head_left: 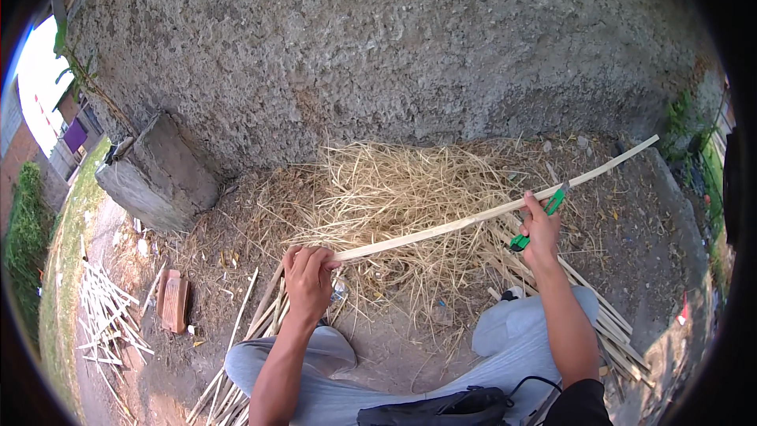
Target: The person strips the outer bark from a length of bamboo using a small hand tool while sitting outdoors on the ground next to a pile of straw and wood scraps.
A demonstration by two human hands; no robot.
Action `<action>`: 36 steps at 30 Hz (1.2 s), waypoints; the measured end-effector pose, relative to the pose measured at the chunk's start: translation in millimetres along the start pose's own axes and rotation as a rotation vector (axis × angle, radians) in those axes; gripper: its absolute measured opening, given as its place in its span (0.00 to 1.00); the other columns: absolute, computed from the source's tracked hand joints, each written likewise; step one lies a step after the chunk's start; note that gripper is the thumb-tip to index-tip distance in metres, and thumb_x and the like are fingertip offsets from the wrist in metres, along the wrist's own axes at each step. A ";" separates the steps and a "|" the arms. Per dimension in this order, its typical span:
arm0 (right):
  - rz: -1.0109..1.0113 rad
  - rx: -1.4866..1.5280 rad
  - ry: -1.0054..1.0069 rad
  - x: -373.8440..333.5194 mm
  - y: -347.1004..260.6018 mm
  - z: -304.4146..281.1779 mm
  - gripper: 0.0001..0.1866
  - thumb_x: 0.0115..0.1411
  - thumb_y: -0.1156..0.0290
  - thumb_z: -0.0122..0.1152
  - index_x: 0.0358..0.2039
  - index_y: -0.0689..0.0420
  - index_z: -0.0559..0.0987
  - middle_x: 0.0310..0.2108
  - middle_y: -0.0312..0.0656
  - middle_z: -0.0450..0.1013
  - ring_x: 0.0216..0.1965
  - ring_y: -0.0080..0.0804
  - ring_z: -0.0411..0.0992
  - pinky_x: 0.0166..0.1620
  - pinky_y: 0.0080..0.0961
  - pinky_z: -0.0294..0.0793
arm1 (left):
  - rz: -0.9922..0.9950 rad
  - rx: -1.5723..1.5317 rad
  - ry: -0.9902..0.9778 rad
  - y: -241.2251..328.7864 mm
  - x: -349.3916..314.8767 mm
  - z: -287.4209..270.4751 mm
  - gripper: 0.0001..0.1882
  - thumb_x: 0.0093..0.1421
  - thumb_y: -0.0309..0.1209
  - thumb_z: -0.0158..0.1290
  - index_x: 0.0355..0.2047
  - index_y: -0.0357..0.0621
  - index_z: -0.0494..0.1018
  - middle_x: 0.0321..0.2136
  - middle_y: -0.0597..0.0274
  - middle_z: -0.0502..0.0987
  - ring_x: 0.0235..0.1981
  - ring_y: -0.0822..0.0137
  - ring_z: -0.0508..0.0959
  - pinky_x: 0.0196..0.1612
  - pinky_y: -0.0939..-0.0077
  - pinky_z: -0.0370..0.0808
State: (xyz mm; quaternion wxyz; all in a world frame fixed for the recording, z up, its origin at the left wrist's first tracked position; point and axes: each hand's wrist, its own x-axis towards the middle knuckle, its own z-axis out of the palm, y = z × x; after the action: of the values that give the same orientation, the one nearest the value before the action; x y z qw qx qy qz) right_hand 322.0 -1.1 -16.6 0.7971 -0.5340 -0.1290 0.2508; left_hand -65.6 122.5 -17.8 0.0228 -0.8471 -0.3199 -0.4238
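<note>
A long pale bamboo strip (430, 232) stretches across in front of me, rising to the far right. My left hand (307, 280) is closed round its near left end. My right hand (541, 233) holds a green utility knife (556, 200), whose blade end lies against the strip well along its length. The fingers of that hand also touch the strip beside the knife. Below the strip spreads a heap of thin bamboo shavings (394, 181).
A rough grey wall (378, 47) stands behind the heap, with a concrete block (158, 181) at the left. Bamboo strips lie beside both my legs, and another pile of strips (109, 312) is at far left near a reddish-brown brick (171, 301). A black bag (441, 412) rests at my lap.
</note>
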 end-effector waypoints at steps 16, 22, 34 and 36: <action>0.024 0.058 0.069 -4.1 -4.0 2.9 0.13 0.58 0.66 0.69 0.27 0.54 0.72 0.20 0.33 0.66 0.14 0.13 0.54 0.17 0.16 0.54 | -0.014 -0.035 -0.008 5.1 -3.5 5.1 0.02 0.57 0.22 0.57 0.27 0.42 0.76 0.24 0.62 0.77 0.29 0.59 0.76 0.47 0.60 0.68; 0.005 0.005 0.064 -12.8 -4.3 9.1 0.12 0.59 0.64 0.68 0.28 0.54 0.74 0.19 0.31 0.65 0.13 0.13 0.54 0.16 0.15 0.54 | -0.101 -0.036 -0.048 0.6 -3.8 1.8 0.03 0.59 0.23 0.55 0.28 0.42 0.75 0.24 0.60 0.76 0.29 0.57 0.75 0.51 0.58 0.66; 0.000 0.002 0.042 -14.5 -10.1 5.9 0.13 0.62 0.63 0.65 0.28 0.56 0.72 0.20 0.32 0.65 0.13 0.14 0.55 0.16 0.17 0.55 | 0.012 -0.072 -0.046 -1.9 -1.1 -0.4 0.17 0.47 0.33 0.69 0.36 0.45 0.76 0.29 0.64 0.79 0.33 0.60 0.77 0.55 0.58 0.65; 0.011 -0.001 0.049 -14.6 -9.5 5.8 0.13 0.63 0.63 0.64 0.29 0.56 0.72 0.20 0.32 0.65 0.13 0.14 0.55 0.16 0.17 0.55 | -0.025 -0.074 -0.016 1.1 -2.3 0.7 0.19 0.46 0.33 0.70 0.37 0.45 0.75 0.29 0.63 0.79 0.33 0.60 0.77 0.55 0.57 0.66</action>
State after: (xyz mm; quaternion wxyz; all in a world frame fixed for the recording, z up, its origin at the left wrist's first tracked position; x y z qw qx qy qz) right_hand 309.4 -7.3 -4.7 0.7985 -0.5410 -0.1065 0.2417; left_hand -65.5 120.6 -19.7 -0.0165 -0.8465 -0.3147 -0.4290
